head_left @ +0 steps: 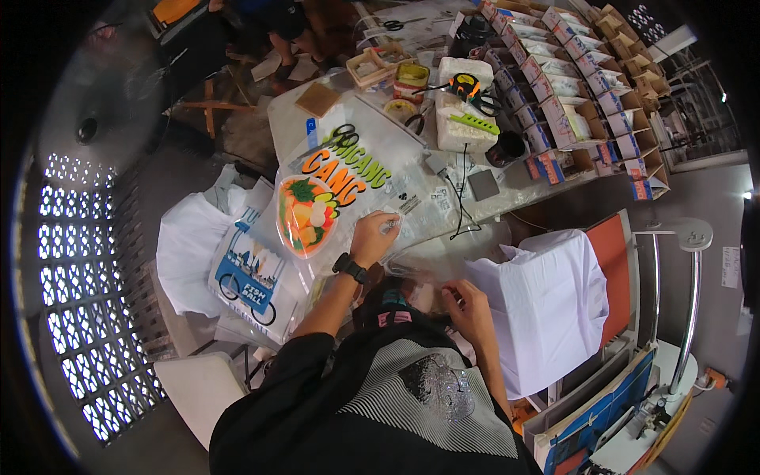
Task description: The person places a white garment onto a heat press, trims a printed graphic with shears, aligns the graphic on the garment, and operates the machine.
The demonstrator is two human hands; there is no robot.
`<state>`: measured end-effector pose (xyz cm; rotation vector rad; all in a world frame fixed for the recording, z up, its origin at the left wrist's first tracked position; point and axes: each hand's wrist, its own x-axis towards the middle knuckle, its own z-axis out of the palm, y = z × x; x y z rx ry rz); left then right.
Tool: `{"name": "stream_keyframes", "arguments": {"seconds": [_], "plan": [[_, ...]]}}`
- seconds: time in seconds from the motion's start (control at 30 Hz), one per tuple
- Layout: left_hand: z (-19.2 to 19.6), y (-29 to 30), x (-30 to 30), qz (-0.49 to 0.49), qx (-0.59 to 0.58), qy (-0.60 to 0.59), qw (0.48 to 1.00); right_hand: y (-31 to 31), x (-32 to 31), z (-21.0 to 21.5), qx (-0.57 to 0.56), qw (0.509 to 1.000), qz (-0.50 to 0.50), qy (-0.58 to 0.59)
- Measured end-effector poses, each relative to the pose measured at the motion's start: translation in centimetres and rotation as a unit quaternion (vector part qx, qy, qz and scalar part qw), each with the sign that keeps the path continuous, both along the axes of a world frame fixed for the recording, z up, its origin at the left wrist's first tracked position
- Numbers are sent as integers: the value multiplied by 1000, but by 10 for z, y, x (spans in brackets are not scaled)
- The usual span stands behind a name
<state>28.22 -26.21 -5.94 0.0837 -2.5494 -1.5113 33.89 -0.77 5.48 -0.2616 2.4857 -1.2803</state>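
My left hand (374, 236) rests on the near edge of a clear printed plastic bag (348, 186) with an orange and green picture, and its fingertips pinch the film. A black watch (349, 267) sits on that wrist. My right hand (467, 309) is lower, close to my body, with its fingers curled on crinkled clear plastic (419, 289) at the table edge. Another printed bag with a blue bicycle drawing (249, 277) lies left of my left arm.
Black scissors (345, 133) lie on the bag's far end. Farther back stand white foam blocks (463, 119), a tape measure (465, 84), a dark cup (507, 147) and racks of small boxes (586, 87). White plastic sacks hang left (190, 245) and right (554, 301).
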Motion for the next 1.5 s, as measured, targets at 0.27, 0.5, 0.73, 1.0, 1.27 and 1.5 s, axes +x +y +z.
{"name": "stream_keyframes", "arguments": {"seconds": [0.27,0.5,0.73,1.0,1.27,1.5], "plan": [[-14,5,-25,-75,39,-52,995,0,-3,2,69,994,-90,1],[-72,58,-52,-164,38,-99,981,45,28,-12,197,971,-123,-61],[-58,43,-84,-317,-11,-51,947,56,48,-3,104,961,-254,-27],[30,163,-64,-430,46,-69,899,120,162,19,57,885,-458,59],[62,183,-13,-433,69,50,897,149,192,-1,-56,909,-385,147],[83,229,160,-422,-31,-6,906,164,307,-41,-202,876,-435,39]]}}
